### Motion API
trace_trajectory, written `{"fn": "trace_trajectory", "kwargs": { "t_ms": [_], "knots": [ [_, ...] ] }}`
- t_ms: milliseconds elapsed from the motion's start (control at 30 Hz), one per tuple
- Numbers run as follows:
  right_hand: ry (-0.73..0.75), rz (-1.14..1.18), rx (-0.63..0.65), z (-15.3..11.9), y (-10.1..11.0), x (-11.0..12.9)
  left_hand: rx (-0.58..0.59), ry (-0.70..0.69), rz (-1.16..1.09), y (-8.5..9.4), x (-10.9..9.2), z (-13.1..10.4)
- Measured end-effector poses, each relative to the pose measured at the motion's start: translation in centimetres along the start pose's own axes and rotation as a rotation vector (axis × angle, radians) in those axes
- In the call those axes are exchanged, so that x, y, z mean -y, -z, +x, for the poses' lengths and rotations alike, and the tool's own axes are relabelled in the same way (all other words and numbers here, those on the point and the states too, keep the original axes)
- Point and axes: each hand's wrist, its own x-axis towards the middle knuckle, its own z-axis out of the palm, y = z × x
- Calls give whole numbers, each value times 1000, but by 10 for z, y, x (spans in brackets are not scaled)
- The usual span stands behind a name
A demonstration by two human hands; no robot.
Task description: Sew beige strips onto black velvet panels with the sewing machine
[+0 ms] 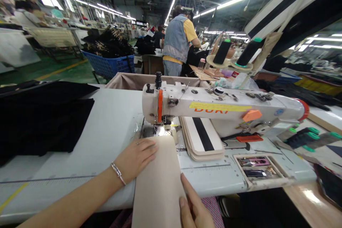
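A long beige panel (157, 181) with rounded far corners lies lengthwise in front of me. Its far end is close to the needle area of a white sewing machine (171, 103). My left hand (140, 156), with a bracelet at the wrist, rests flat on the panel's far left part, fingers extended. At the near right edge, my right hand (195, 206) has the panel between thumb and fingers; part of this grip is hidden. Under the machine arm, right of the needle, a stack of beige panels (203, 137) shows a black stripe on top.
Black fabric pieces (45, 117) cover the table's left side. A small tray (259, 171) with tools is set into the table at right, near several thread spools (301, 137). Behind stand a blue basket (109, 64) of dark pieces and a co-worker (176, 42).
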Motion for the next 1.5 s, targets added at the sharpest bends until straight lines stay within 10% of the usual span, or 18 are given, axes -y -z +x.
{"fn": "trace_trajectory", "kwargs": {
  "t_ms": [333, 1033, 1133, 1300, 1500],
  "knots": [
    [174, -79, 218, 45, 3, 24, 4, 50, -48, -14, 24, 14],
    [256, -404, 201, 58, 6, 32, -5, 103, -97, -16, 21, 18],
    [441, -610, 108, 79, 9, 41, 92, 144, -46, 11, 52, 10],
    [799, -676, 88, 120, -7, 60, -58, 532, 306, 115, 157, -43],
    [844, -693, 100, 131, -18, 56, -128, 761, 481, 185, 221, -90]
  ]
}}
